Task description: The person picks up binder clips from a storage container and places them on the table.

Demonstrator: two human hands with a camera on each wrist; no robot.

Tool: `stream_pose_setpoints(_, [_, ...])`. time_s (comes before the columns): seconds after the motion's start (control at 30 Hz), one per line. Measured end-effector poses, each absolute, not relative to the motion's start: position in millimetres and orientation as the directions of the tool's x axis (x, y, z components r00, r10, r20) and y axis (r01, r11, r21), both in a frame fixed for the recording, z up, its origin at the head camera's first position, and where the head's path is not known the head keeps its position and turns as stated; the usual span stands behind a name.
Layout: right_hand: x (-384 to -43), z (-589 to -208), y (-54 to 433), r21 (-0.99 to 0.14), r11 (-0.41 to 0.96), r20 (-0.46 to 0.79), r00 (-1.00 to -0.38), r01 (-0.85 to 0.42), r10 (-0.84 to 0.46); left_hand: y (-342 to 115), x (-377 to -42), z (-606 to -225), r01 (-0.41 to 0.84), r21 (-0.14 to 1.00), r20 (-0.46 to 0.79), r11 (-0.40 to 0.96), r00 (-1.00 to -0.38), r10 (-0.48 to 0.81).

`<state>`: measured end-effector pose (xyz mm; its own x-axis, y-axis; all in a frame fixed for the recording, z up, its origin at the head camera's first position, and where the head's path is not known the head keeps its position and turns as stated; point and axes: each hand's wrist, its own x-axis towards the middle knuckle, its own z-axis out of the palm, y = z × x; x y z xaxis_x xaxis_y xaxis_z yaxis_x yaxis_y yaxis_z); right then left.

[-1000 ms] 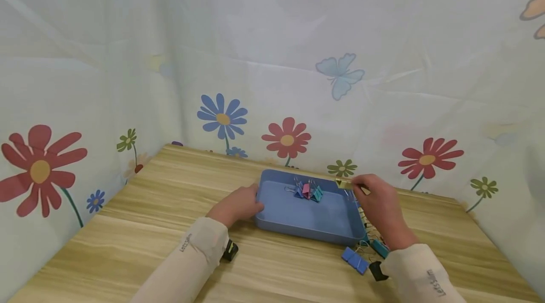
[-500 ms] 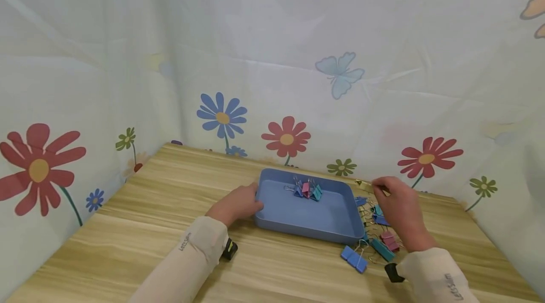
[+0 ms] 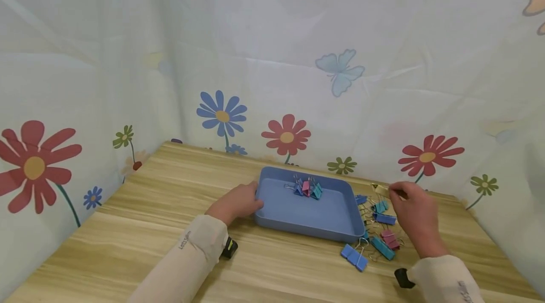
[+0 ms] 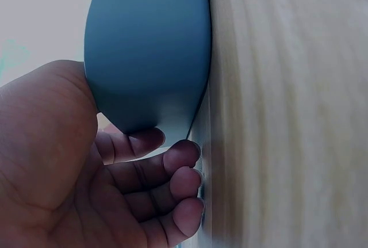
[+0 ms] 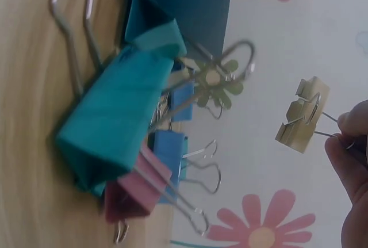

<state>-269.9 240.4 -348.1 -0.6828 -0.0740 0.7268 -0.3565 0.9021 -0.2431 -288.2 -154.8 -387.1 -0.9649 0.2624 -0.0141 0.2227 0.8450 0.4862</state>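
My left hand (image 3: 238, 203) grips the left end of a shallow blue tray (image 3: 306, 220); in the left wrist view its fingers (image 4: 184, 182) curl at the tray's outer wall (image 4: 149, 46). A blue binder clip (image 3: 299, 191), a pink one (image 3: 306, 188) and a teal one (image 3: 317, 192) sit together near the tray's back. Off the tray's right side, my right hand (image 3: 415, 215) pinches a gold binder clip (image 5: 305, 115) by its wire handle between thumb and forefinger. That clip is in the air, behind the loose pile.
Several loose binder clips lie right of the tray, among them a large teal one (image 3: 383, 248), a pink one (image 3: 389, 239) and a blue one (image 3: 355, 257) nearest the front. Behind the wooden table (image 3: 170, 199) hangs a white curtain (image 3: 264, 57) printed with flowers.
My right hand has carried the gold binder clip rightward, from over the tray's back right corner to beyond the tray, uncovering more of the pile. My left hand and the tray have stayed put.
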Motion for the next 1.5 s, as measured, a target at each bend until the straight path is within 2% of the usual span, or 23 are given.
stream_pose_setpoints(0.3, [-270, -352, 261, -0.250, 0.926, 0.697, -0.717, -0.284, -0.032, -155, -289, -389, 0.229, 0.481, -0.009, 0.847, -0.964, 0.266])
stream_pose_setpoints(0.63, [-272, -364, 280, -0.235, 0.940, 0.686, -0.728, -0.246, -0.019, -155, -290, -388, 0.225, 0.487, -0.015, 0.844, -0.964, 0.266])
stream_pose_setpoints(1.2, [-272, -376, 295, -0.252, 0.950, 0.543, -0.839, -0.183, -0.017, -154, -290, -388, 0.214, 0.487, -0.022, 0.847, -0.966, 0.256])
stream_pose_setpoints(1.5, [-276, -374, 296, -0.237, 0.968, 0.353, -0.935, -0.083, 0.006, -155, -289, -389, 0.230, 0.481, -0.005, 0.846, -0.964, 0.265])
